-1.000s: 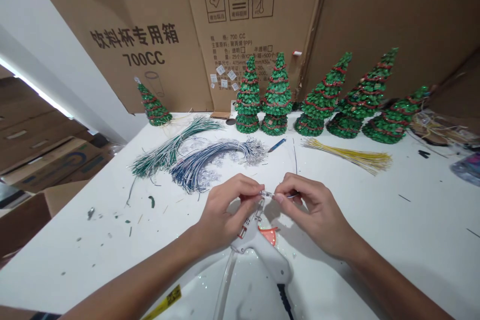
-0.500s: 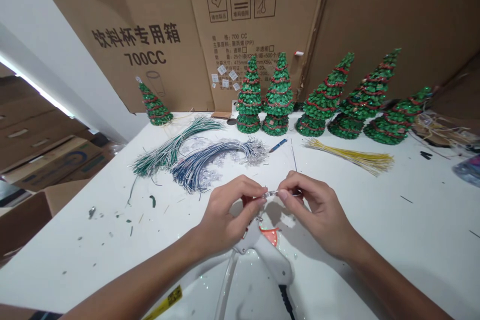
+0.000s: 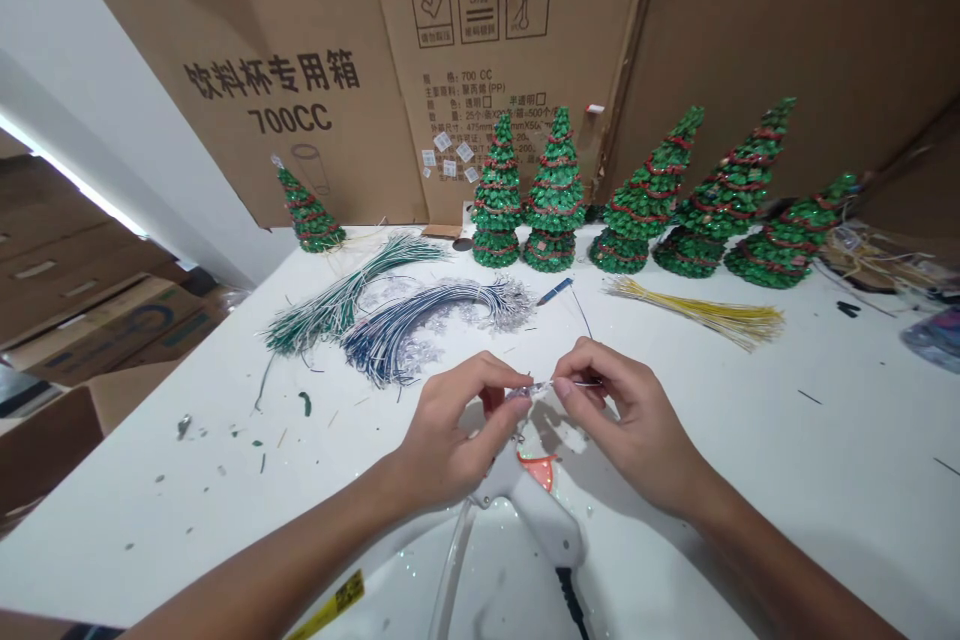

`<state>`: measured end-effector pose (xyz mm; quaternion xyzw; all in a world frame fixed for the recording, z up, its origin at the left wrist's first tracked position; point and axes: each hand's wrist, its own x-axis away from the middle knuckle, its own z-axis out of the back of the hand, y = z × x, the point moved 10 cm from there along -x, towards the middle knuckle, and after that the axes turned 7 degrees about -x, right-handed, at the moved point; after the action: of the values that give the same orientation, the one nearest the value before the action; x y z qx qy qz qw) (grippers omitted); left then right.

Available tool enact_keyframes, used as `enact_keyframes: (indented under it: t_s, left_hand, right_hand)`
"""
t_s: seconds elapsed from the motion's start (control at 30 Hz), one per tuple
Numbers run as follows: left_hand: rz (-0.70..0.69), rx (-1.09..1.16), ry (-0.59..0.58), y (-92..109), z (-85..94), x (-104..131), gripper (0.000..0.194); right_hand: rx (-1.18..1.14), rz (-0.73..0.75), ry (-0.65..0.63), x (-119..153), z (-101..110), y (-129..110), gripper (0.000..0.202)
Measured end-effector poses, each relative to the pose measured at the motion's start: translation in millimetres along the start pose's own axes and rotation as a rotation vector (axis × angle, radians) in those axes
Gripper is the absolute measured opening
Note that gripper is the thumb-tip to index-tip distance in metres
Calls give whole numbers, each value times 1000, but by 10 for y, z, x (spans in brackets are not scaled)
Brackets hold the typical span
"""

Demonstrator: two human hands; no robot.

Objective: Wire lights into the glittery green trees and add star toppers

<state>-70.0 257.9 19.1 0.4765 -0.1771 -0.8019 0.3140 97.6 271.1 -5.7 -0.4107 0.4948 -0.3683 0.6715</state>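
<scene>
My left hand point(image 3: 461, 425) pinches a small clear plastic piece point(image 3: 538, 387) between thumb and forefinger. Close beside it, my right hand point(image 3: 634, 420) grips a thin wire point(image 3: 580, 306) that meets the clear piece. One dark length of this wire rises from the right fingers toward the pen; a pale stretch shows under the thumb. The curled fingers hide part of both. Below the hands lies a white glue gun point(image 3: 551, 520), with an orange trigger point(image 3: 538, 470) and a clear glue stick point(image 3: 453, 570) running out behind.
Bundles of green wires point(image 3: 330, 310), blue wires point(image 3: 382, 335) and yellow wires point(image 3: 712, 315) lie across the white table point(image 3: 750, 440). A blue pen point(image 3: 555, 291) is near them. Several green beaded trees point(image 3: 496, 195) stand along the back before a large cardboard box point(image 3: 300, 10). Scraps dot the left side.
The dark wire's upper end has shifted left, and the wire now slants from near the pen. The clear piece has turned slightly between the fingers. Both hands stay in nearly the same place.
</scene>
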Motion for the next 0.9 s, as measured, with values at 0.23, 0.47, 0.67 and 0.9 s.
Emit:
enact_keyframes:
  t_s: [0.23,0.47,0.67,0.9]
  left_hand:
    - [-33,19,-11,30,-15,-5,13]
    - [-39,28,-9,29,-19,0,13]
    - [-24,26,-26,25,-29,-2,13]
    - [-27,26,-22,28,-22,-10,12]
  right_hand:
    - [-14,15,-7,2,-15,-21,19]
    - [0,38,-3,20,-16,-6,19]
    - [15,49,-4,10,-25,9,19]
    - [45,77,-7,35,-24,-32,19]
